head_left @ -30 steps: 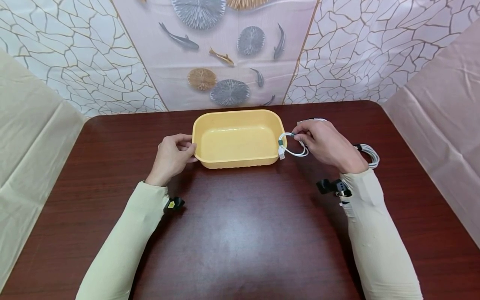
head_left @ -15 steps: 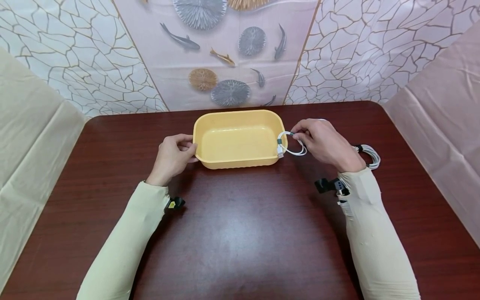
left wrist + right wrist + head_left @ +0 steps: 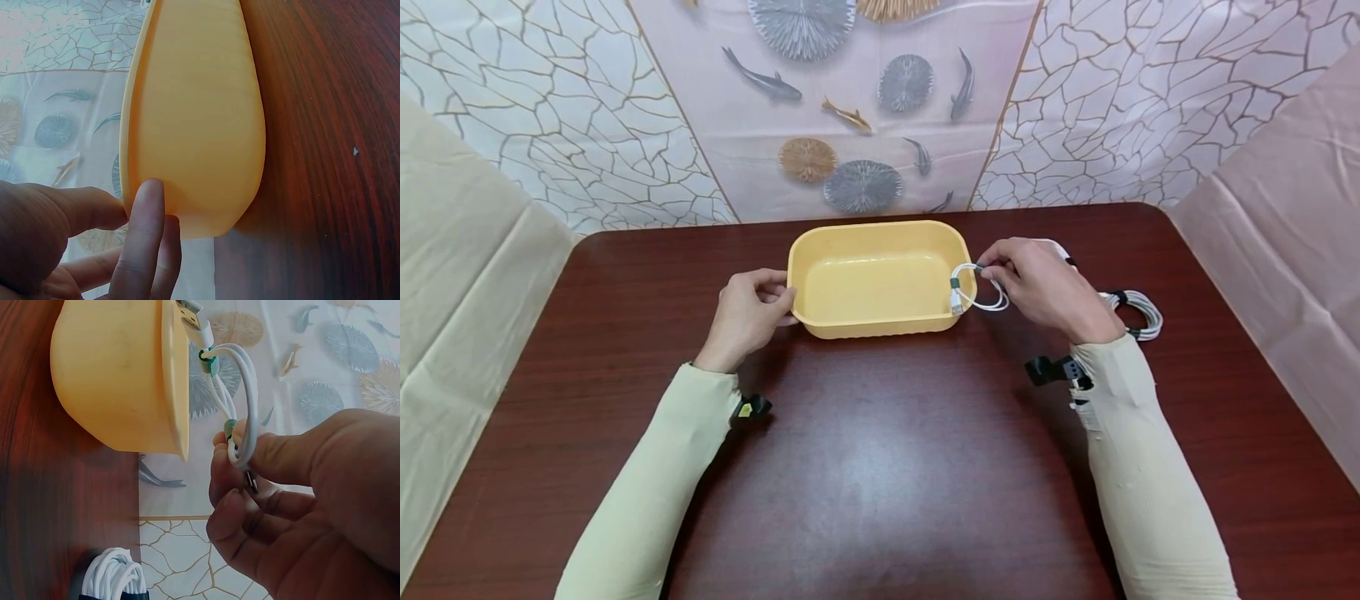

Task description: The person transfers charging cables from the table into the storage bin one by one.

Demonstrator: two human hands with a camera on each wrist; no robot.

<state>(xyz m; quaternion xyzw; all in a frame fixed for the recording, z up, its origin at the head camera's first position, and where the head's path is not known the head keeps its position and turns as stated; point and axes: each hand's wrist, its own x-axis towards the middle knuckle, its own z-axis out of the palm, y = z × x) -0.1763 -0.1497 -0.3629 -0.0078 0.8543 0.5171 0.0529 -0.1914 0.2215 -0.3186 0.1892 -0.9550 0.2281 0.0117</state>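
A yellow plastic basin (image 3: 872,287) stands near the back of the table. At its left end my left hand (image 3: 747,315) holds the rim; in the left wrist view the fingers (image 3: 140,244) lie against the outer wall. Above the basin's right rim, my right hand (image 3: 1047,287) pinches a looped white USB cable (image 3: 251,394). Green ties (image 3: 209,364) bind this loop. Its USB plug (image 3: 956,302) hangs over the inside of the basin's right end, while part of the loop stays outside the rim.
Right of the right hand lies a coiled pale cable (image 3: 1152,319) with black ties. Another white cable (image 3: 1055,247) shows partly behind that hand. The brown table (image 3: 865,467) ends at a patterned backdrop (image 3: 850,108).
My right hand has moved slightly left with the USB cable, bringing its plug from the basin's right rim to over the inside. The left hand keeps its place on the basin.
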